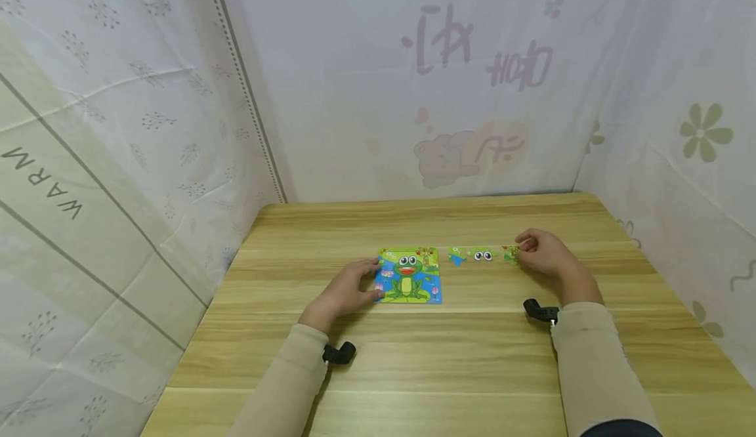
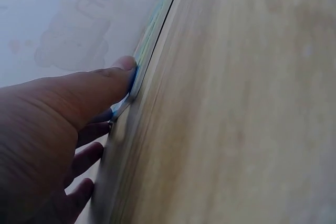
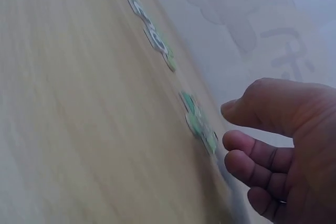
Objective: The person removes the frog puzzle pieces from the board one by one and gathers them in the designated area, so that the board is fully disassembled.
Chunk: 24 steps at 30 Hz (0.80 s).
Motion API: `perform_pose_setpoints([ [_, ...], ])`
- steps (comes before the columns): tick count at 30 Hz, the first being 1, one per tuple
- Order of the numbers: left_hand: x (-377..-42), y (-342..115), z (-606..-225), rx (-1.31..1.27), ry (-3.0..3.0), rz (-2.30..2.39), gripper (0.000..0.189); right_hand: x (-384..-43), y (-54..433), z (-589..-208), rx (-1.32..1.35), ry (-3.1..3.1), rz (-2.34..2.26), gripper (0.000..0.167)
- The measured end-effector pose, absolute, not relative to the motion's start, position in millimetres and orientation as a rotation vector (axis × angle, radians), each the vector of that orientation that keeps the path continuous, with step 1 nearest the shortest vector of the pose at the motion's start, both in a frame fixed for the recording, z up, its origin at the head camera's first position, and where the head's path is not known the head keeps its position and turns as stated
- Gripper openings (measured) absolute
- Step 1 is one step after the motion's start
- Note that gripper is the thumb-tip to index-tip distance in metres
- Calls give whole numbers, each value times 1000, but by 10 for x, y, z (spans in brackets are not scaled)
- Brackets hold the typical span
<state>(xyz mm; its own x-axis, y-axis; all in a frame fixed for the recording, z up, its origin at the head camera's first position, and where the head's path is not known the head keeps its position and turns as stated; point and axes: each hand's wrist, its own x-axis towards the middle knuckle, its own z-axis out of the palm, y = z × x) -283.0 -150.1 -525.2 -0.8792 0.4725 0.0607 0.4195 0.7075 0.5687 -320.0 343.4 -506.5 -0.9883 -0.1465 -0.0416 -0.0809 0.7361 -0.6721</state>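
A square frog picture puzzle board lies flat on the table, showing a green frog on a blue and green ground. My left hand is at its left edge, thumb and forefinger touching the board; in the left wrist view the thumb lies against the board's edge. To the board's right three loose puzzle pieces form a row: a blue and green piece, a piece with two eyes and a green piece with red spots. My right hand is beside that last piece, with a gap between thumb and fingers.
The wooden table has its back edge against a pale printed curtain. More patterned cloth hangs along the left and right sides. A black wrist mount sticks out by the left cuff, another mount by the right.
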Motion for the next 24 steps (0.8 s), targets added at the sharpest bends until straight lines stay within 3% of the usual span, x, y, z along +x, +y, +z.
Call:
perform_pose_setpoints([
  [24,-2806,-1517,-5273,705,2830,914,68,-3317,2583,-4980,-411,2854,-1189,30],
])
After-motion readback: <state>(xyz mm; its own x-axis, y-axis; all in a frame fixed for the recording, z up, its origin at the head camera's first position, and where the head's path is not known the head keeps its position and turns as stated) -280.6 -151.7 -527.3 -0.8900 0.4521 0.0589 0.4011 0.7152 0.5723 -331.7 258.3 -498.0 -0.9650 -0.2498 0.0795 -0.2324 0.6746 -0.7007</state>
